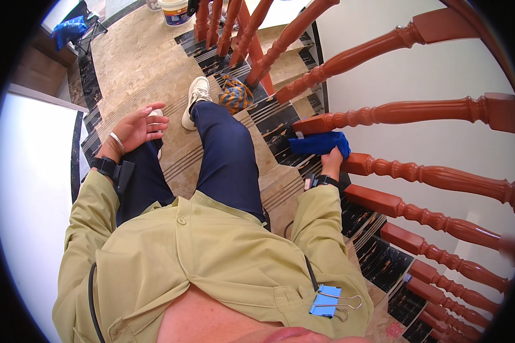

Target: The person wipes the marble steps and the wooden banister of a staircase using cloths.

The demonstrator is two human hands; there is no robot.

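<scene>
My right hand (332, 162) grips a blue cloth (319, 143) low down at the stair's edge, between the feet of two red-brown wooden balusters. The cloth lies over the black stone edging and covers part of my fingers. Beside my left leg, my left hand (139, 126) is held in the air with its fingers apart and nothing in it. A silver bracelet (117, 142) is on that wrist. Near my shoe (198, 91) a bunched grey and orange striped cloth (236, 95) rests on a step against the balusters.
Turned wooden balusters (433, 113) line the right side of the stone stairs (133, 51). A labelled plastic bucket (174, 12) stands at the top. At the upper left, a blue bag (70, 31) lies on a folding chair. A white wall (34, 171) is on the left.
</scene>
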